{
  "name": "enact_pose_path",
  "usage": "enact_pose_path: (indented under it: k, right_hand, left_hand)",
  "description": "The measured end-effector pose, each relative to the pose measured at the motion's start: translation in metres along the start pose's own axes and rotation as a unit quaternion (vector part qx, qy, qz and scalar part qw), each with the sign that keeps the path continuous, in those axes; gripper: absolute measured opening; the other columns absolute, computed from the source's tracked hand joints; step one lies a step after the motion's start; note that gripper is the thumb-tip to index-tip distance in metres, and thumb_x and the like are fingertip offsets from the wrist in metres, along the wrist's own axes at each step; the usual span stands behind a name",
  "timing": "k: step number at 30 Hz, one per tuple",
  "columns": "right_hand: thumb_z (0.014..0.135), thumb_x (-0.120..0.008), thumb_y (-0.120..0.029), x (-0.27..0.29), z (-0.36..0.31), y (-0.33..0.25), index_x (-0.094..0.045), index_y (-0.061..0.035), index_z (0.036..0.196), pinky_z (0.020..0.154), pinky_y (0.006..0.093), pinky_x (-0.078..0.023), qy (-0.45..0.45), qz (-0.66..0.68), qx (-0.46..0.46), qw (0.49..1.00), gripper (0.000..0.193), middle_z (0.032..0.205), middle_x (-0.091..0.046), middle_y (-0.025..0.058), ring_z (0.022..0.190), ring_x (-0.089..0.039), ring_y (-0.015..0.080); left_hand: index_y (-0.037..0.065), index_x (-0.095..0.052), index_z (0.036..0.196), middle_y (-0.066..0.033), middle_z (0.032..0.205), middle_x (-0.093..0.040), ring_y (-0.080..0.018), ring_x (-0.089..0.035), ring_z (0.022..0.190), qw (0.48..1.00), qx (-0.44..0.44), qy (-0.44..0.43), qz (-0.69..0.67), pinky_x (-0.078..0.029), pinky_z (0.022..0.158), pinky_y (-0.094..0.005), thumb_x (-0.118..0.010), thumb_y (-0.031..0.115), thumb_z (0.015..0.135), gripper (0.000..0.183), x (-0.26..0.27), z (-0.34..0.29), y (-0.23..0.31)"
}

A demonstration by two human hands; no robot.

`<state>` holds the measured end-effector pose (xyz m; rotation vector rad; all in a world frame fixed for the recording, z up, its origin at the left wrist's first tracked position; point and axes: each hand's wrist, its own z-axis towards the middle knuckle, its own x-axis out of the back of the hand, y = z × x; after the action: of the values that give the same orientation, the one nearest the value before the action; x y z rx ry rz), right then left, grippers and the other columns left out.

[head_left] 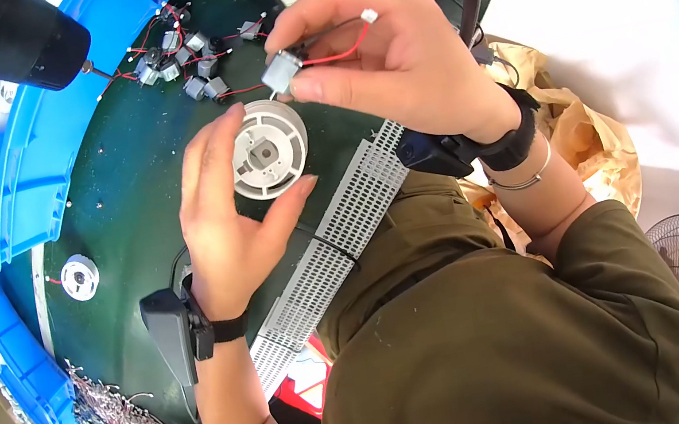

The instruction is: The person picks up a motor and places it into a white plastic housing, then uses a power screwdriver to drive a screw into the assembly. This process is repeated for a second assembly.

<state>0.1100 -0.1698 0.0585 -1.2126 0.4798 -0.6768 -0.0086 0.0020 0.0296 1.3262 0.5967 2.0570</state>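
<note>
Assembly looks mid-step: left hand (229, 221) steadies the white round plastic housing (267, 149) on the green tabletop (131, 202), while right hand (386, 60) fingers pinch a small wired motor (281, 72) just above it. Next comes aligning the motor with the housing's centre recess.

2 white round housings (267, 149), 2 blue bins (26, 165), approx 10 small motors (179, 59).

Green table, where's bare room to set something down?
The green table is bare between the white round housing in the left hand and the blue bins, above the small white wheel. Crowded: loose motors at top, metal bits lower left.
</note>
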Motion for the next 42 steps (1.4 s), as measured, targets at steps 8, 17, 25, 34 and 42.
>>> enact_pose_path:
  k: [8,17,25,34,42]
  right_hand:
    - [0.079,-0.067,0.0,-0.01,0.004,0.006,-0.06,0.0008,0.104,0.077,0.0248,-0.051,-0.047,-0.151,0.006,0.987,0.027,0.096,-0.061,0.0052,0.083,-0.059,0.0102]
    - [0.072,-0.072,-0.004,-0.018,0.006,0.005,-0.061,-0.0029,0.093,0.063,0.0271,-0.048,-0.078,-0.274,0.048,0.957,0.024,0.09,-0.06,0.0057,0.069,-0.058,0.0152]
    - [0.069,-0.07,-0.007,-0.028,0.013,0.02,-0.06,-0.0062,0.085,0.065,0.0327,-0.046,-0.12,-0.402,0.199,0.886,0.019,0.084,-0.053,0.0059,0.075,-0.054,0.0247]
    - [0.075,-0.076,-0.018,-0.057,0.102,-0.03,-0.042,0.007,0.12,0.072,0.0197,-0.046,0.263,-0.306,0.305,0.862,0.061,0.098,-0.058,0.0102,0.085,-0.057,0.0118]
    - [0.076,-0.072,-0.019,-0.021,0.159,-0.099,-0.046,0.0062,0.109,0.06,0.0225,-0.046,-0.104,0.079,0.204,0.97,0.049,0.085,-0.058,0.01,0.073,-0.057,0.0114]
  left_hand:
    - [0.003,-0.058,0.107,-0.0118,0.1,-0.06,-0.0317,-0.056,0.092,0.998,0.035,0.046,0.038,-0.046,0.081,-0.0398,-0.084,0.018,0.056,0.059,-0.007,0.013,-0.001]
    - [0.0,-0.047,0.115,-0.0169,0.109,-0.053,-0.0328,-0.054,0.098,0.997,0.0,0.073,-0.01,-0.046,0.081,-0.0389,-0.08,0.009,0.059,0.066,-0.016,-0.002,-0.012]
    - [0.0,-0.045,0.116,-0.0167,0.108,-0.053,-0.0316,-0.054,0.098,0.989,-0.011,0.144,0.043,-0.046,0.08,-0.0391,-0.083,0.013,0.056,0.072,-0.025,-0.002,-0.014]
    - [0.003,-0.049,0.096,-0.0206,0.11,-0.053,-0.0388,-0.057,0.096,0.981,-0.048,0.154,0.11,-0.047,0.078,-0.0449,-0.084,0.026,0.06,0.055,-0.002,-0.033,-0.02]
    - [0.009,-0.055,0.12,-0.029,0.129,-0.042,-0.0464,-0.049,0.111,0.961,-0.161,0.079,0.208,-0.045,0.088,-0.0457,-0.079,0.027,0.067,0.06,0.003,-0.014,-0.01]
